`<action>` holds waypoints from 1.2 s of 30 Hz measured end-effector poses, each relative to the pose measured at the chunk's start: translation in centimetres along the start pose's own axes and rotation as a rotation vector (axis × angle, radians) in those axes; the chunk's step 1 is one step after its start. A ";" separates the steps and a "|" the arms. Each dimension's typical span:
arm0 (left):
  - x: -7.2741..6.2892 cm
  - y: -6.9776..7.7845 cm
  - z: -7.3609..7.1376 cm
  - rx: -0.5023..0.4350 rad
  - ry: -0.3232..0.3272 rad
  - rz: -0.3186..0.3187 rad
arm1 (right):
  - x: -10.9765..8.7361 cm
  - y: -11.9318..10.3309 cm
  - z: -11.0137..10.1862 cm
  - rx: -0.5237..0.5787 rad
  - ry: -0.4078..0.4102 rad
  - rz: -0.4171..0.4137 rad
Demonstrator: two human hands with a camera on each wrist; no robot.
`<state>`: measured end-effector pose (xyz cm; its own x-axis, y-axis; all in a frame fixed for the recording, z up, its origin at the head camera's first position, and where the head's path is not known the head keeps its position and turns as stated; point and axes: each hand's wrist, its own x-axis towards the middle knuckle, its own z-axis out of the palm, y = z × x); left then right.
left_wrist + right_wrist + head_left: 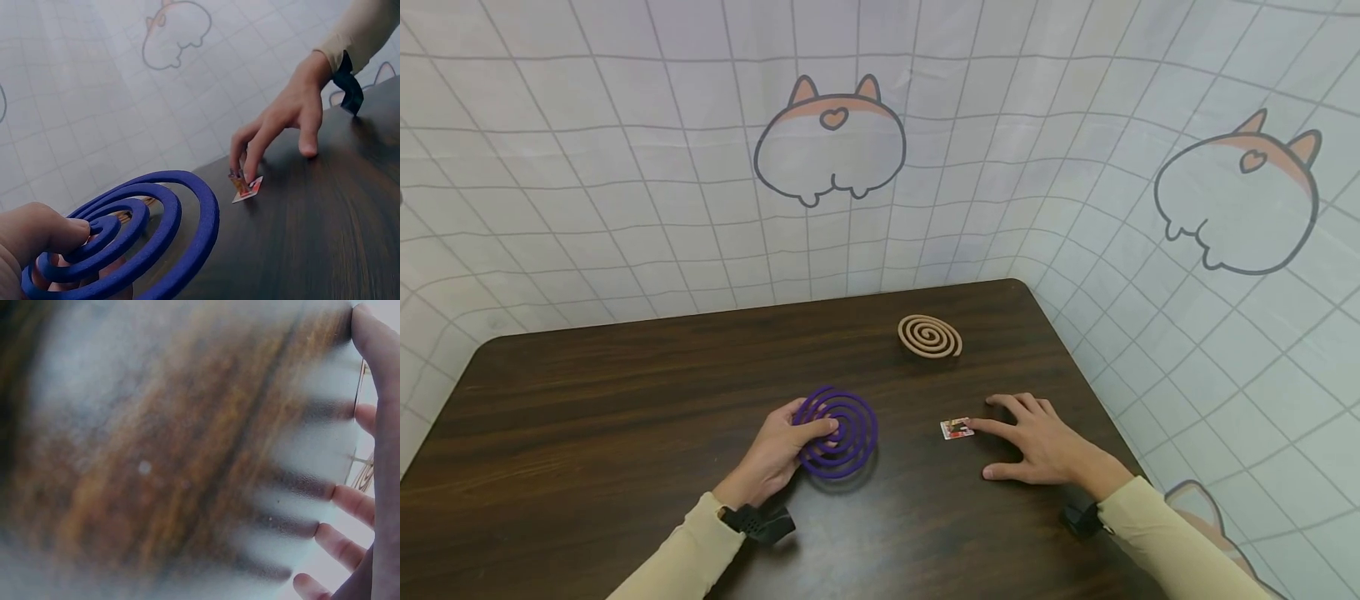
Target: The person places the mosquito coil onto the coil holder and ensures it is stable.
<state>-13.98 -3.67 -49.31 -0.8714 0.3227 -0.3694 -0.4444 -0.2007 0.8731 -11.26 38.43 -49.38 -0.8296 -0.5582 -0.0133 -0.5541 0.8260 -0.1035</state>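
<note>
A purple spiral mosquito coil [876,433] is pinched in my left hand [778,446], thumb on top near its centre and fingers underneath. The coil is tilted above the table in the left wrist view. My right hand [1037,442] is spread low over the table, its index finger touching a small printed card-like piece [955,428]. In the left wrist view, part of that piece [247,189] stands up from the table. The right wrist view shows mostly blurred table [156,456] with fingertips [353,503] at the right edge.
A tan spiral coil [927,335] sits toward the back right, with a shadow under it; what supports it is hidden. The dark wooden table [587,400] stretches away to the left. A white gridded curtain [662,167] with cartoon drawings hangs behind and along the right side.
</note>
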 end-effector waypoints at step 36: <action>3.3 -0.5 4.0 0.043 -0.074 -0.007 | 0.0 0.0 0.2 -0.001 0.016 -0.008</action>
<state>-15.82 1.18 -49.71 -0.8499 0.3917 -0.3525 -0.4398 -0.1586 0.8840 -11.24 38.35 -49.60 -0.8263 -0.5633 0.0033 -0.5606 0.8217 -0.1023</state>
